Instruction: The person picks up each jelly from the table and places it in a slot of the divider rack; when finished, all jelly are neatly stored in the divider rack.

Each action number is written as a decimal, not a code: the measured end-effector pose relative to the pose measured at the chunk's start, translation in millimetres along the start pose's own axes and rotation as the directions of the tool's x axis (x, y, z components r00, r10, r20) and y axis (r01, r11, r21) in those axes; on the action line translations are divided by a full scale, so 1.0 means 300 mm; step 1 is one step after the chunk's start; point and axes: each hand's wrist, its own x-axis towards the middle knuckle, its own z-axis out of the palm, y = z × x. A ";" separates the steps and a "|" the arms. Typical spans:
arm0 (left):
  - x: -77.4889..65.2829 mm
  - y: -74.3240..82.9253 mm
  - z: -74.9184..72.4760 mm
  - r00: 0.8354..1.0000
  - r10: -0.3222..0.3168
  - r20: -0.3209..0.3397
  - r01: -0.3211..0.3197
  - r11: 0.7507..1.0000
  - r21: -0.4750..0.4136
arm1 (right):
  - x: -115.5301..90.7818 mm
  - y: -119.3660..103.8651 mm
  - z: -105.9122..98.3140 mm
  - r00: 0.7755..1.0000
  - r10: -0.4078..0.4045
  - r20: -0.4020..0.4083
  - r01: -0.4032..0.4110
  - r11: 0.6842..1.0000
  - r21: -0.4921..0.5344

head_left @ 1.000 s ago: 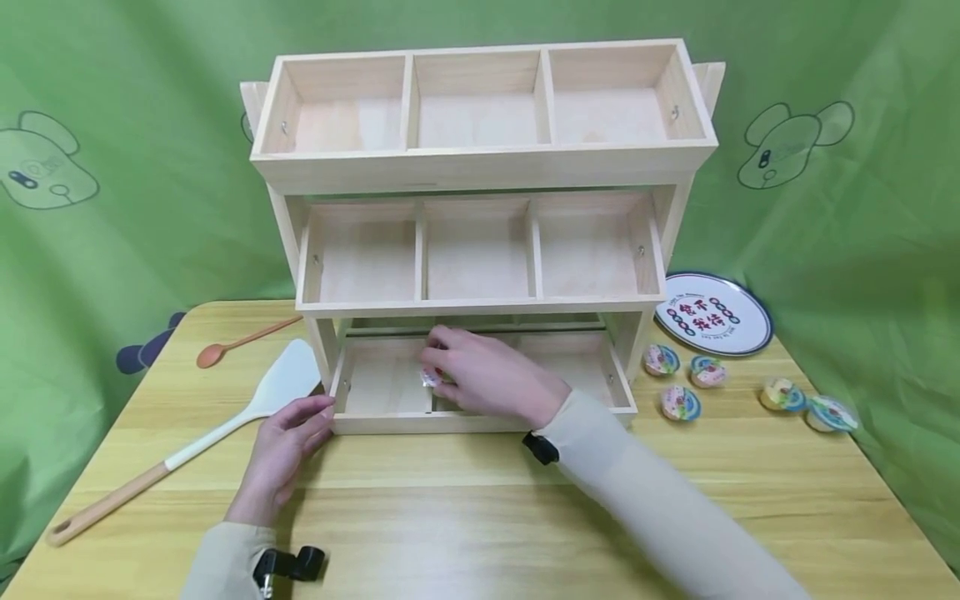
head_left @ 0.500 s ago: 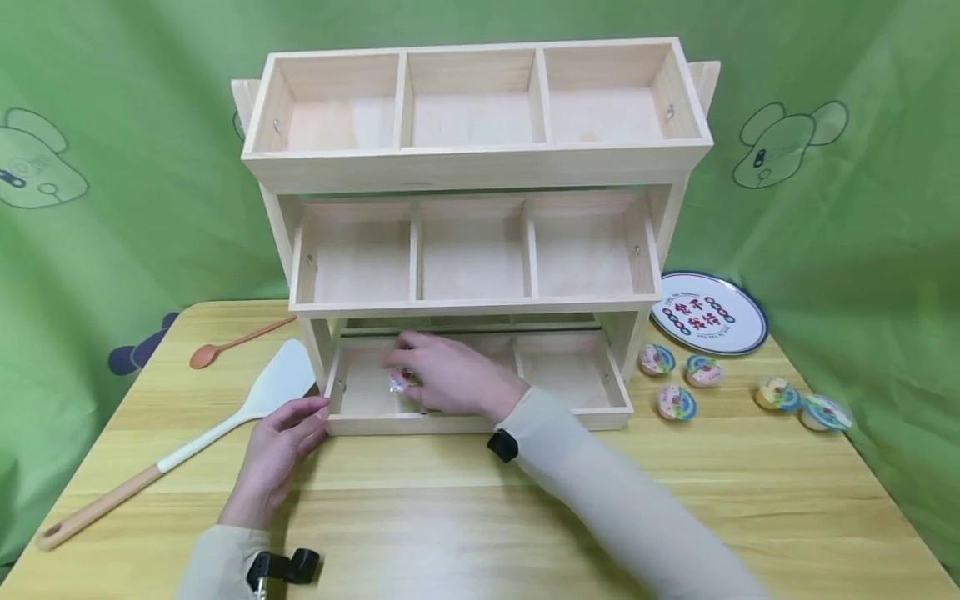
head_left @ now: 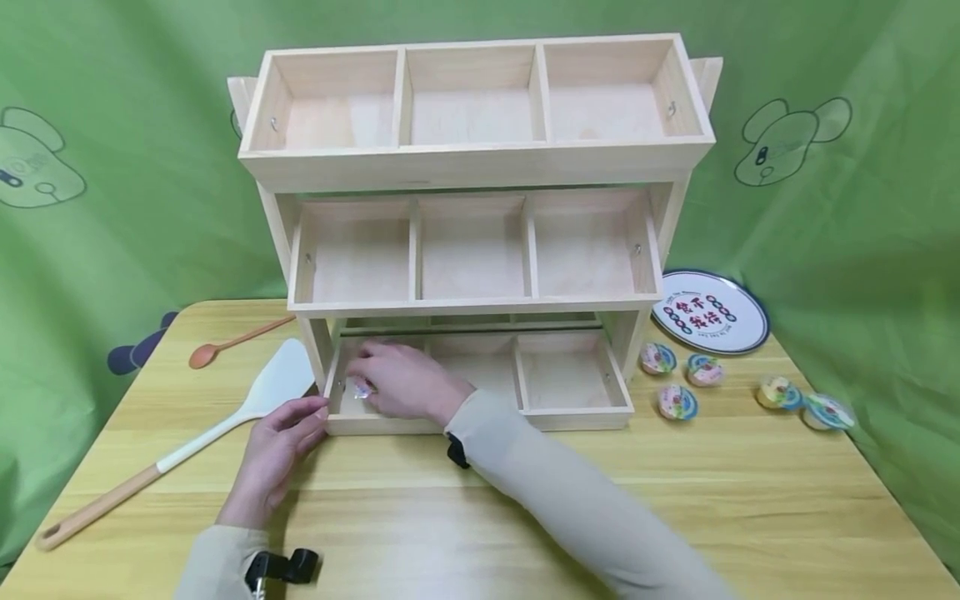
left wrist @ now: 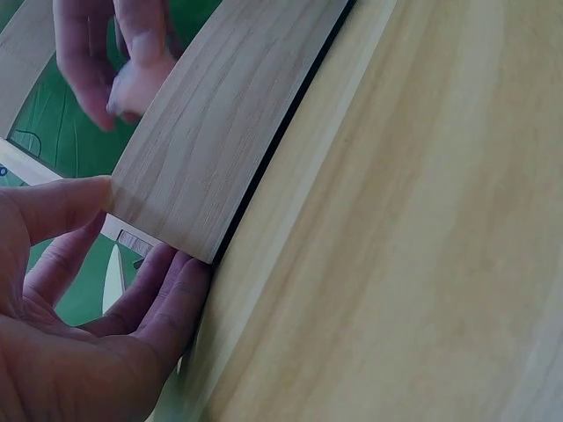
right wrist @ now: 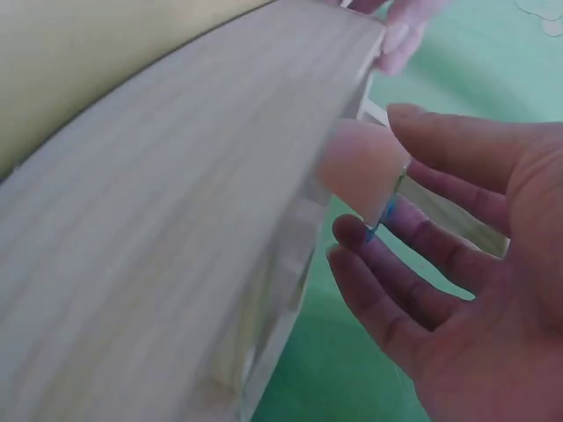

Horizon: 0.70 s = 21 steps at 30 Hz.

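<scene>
A pale wooden three-tier rack (head_left: 480,167) stands before me, each tier with three compartments. My right hand (head_left: 408,383) is over the left compartment of the bottom tray (head_left: 577,421). It holds a small jelly cup (head_left: 363,388) between thumb and fingers. In the right wrist view the jelly cup (right wrist: 362,167) shows a pinkish body and a blue-edged lid, partly behind the tray's front board. My left hand (head_left: 273,454) grips the tray's front left corner. The left wrist view has the thumb (left wrist: 66,207) at the board's upper corner and the fingers at its lower one.
Several jelly cups (head_left: 677,402) sit on the table right of the rack, near a white oval plate (head_left: 708,312) with red lettering. On the left lie a white spatula (head_left: 247,408) with a wooden handle and a small wooden spoon (head_left: 206,356). Green curtain (head_left: 840,208) hangs behind.
My right hand has moved left along the bottom tray with the jelly cup, from the middle divider to the left compartment. The left hand has stayed at the tray's corner.
</scene>
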 end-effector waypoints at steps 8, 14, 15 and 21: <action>0.003 -0.005 -0.003 1.000 0.008 0.006 -0.008 1.000 0.005 | 0.059 0.003 0.060 1.000 0.013 0.020 -0.013 1.000 0.022; 0.006 -0.008 -0.004 1.000 0.025 0.016 -0.025 1.000 -0.008 | 0.082 0.003 0.099 0.998 0.054 0.025 -0.054 0.999 -0.006; 0.005 -0.008 -0.004 0.999 0.027 0.017 -0.027 1.000 -0.011 | 0.083 0.001 0.104 0.998 0.062 0.027 -0.062 0.998 -0.009; 0.003 -0.009 -0.006 0.999 0.028 0.023 -0.028 1.000 -0.006 | 0.090 -0.003 0.123 0.997 0.059 0.044 -0.060 0.998 0.029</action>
